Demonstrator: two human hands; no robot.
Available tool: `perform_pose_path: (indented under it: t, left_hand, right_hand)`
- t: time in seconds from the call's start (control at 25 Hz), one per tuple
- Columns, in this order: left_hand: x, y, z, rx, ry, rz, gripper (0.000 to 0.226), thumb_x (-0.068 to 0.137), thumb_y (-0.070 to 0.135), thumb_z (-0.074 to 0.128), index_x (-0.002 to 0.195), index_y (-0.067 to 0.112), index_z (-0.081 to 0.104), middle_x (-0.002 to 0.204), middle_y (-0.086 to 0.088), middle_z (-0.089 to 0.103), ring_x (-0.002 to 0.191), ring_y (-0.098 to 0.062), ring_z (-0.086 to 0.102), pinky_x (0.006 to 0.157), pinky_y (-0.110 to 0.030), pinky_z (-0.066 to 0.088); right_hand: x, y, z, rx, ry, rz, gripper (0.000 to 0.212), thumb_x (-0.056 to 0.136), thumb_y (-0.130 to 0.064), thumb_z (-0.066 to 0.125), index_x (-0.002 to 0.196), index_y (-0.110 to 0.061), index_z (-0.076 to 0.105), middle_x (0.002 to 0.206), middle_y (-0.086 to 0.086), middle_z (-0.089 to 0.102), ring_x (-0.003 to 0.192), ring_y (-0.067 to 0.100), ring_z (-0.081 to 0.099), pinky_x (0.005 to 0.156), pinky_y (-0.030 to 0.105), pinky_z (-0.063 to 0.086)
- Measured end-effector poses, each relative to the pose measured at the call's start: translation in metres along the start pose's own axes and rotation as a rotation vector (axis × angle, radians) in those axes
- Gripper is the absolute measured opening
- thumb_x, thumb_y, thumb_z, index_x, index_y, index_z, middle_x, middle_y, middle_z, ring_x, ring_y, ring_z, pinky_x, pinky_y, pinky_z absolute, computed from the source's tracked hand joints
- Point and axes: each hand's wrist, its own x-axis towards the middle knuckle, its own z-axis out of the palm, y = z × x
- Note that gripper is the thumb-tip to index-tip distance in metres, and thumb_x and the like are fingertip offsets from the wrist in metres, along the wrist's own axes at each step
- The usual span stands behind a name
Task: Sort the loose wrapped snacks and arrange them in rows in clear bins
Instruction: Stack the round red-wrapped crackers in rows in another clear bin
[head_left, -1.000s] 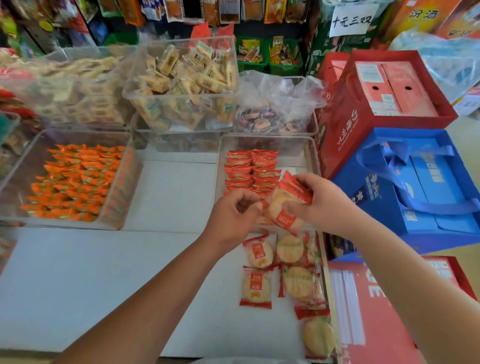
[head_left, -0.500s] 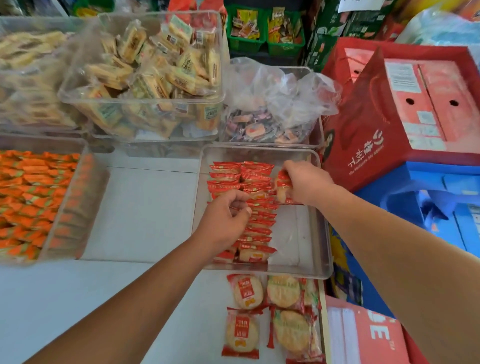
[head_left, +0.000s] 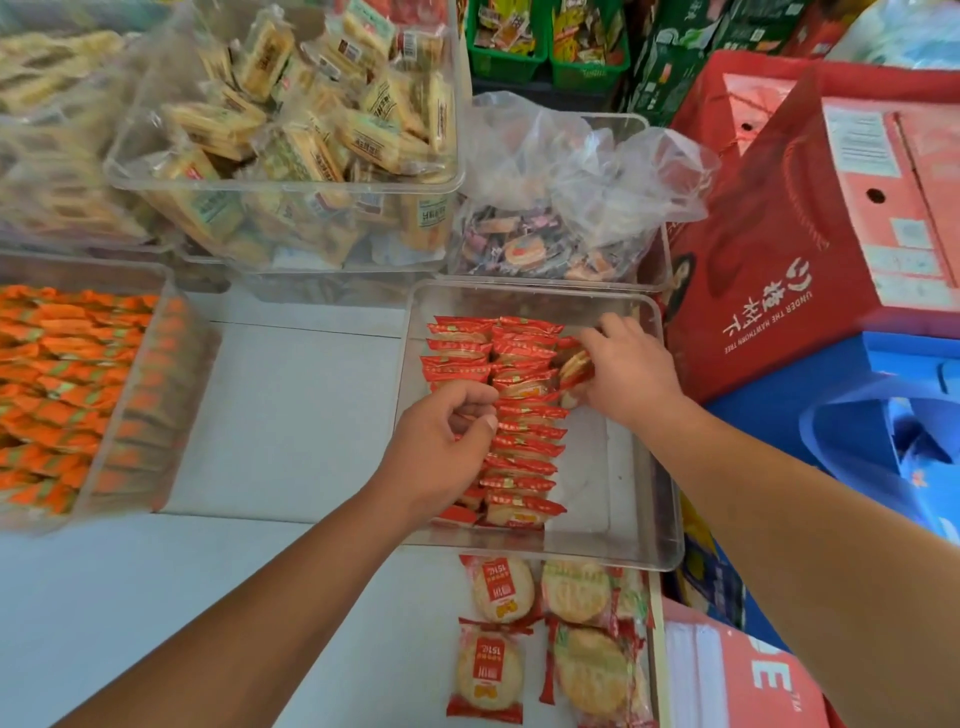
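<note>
Right grip (head_left: 628, 369) pinches a small stack of red-wrapped cracker packs (head_left: 574, 371), fingers curled round them, at the far right of the clear bin (head_left: 618, 483), just beside the middle row. Left grip (head_left: 441, 447) is curled onto the standing rows (head_left: 524, 415), thumb and fingers nipping wrapper tops about midway along the left row. It looks like a brace. Risks as I read it: 1) the held packs are on edge with only bare bin floor to their near and right sides, so released without a backstop they likely flop flat or fan out, and the third row begins crooked. 2) the wrappers look like slick film, so the stack can shear in the pinch and drop a pack across the middle row. 3) the two rows lean like dominoes, and if the left grip lifts or nudges sideways, the near end may slump toward the near wall. 4) the right grip sits tight against the middle row's far end, so a pull-out could snag crimped edges and drag packs out of line. Loose packs (head_left: 498, 670) lie flat on the counter (head_left: 285, 415) just near of the bin, some close to the counter's right edge by the red box (head_left: 737, 675), where a forearm sweep could push them off. The orange-snack bin (head_left: 78, 395) at left is well apart, no conflict.
</note>
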Motion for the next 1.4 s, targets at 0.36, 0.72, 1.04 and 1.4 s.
perform_pose_path:
  t: [0.36, 0.72, 1.04, 1.4]
  left_hand:
    - [-0.020, -0.004, -0.015, -0.024, 0.049, -0.037, 0.019, 0.100, 0.023, 0.064, 0.116, 0.033, 0.068, 0.103, 0.020, 0.068, 0.093, 0.003, 0.061, 0.075, -0.008, 0.050]
    - [-0.025, -0.006, -0.008, 0.002, 0.020, -0.028, 0.018, 0.101, 0.025, 0.062, 0.114, 0.036, 0.066, 0.104, 0.019, 0.067, 0.097, 0.001, 0.062, 0.078, -0.013, 0.051]
    - [-0.058, -0.005, -0.007, -0.002, 0.034, 0.003, 0.023, 0.101, 0.018, 0.061, 0.105, 0.040, 0.065, 0.098, 0.020, 0.068, 0.093, 0.007, 0.060, 0.074, -0.011, 0.054]
    - [-0.135, -0.042, 0.013, -0.018, 0.041, 0.023, 0.022, 0.097, 0.014, 0.065, 0.110, 0.030, 0.070, 0.100, 0.014, 0.070, 0.090, 0.000, 0.063, 0.077, -0.010, 0.049]
  right_hand:
    - [0.005, -0.011, 0.008, -0.036, 0.120, 0.134, 0.049, 0.079, -0.033, 0.081, 0.117, -0.013, 0.058, 0.116, 0.008, 0.055, 0.114, 0.030, 0.053, 0.088, 0.041, 0.050]
    - [0.001, -0.001, 0.010, -0.141, 0.068, -0.004, 0.029, 0.088, -0.017, 0.069, 0.118, -0.017, 0.067, 0.114, 0.005, 0.059, 0.114, 0.028, 0.054, 0.084, 0.040, 0.050]
    - [-0.009, -0.012, -0.002, -0.185, 0.115, 0.044, 0.032, 0.090, -0.033, 0.068, 0.118, -0.016, 0.065, 0.116, 0.006, 0.061, 0.118, 0.029, 0.054, 0.095, 0.042, 0.044]
    - [-0.159, -0.059, -0.047, 0.231, 0.329, 0.088, 0.039, 0.093, -0.060, 0.059, 0.106, -0.026, 0.075, 0.104, -0.004, 0.070, 0.100, 0.024, 0.064, 0.069, 0.035, 0.047]
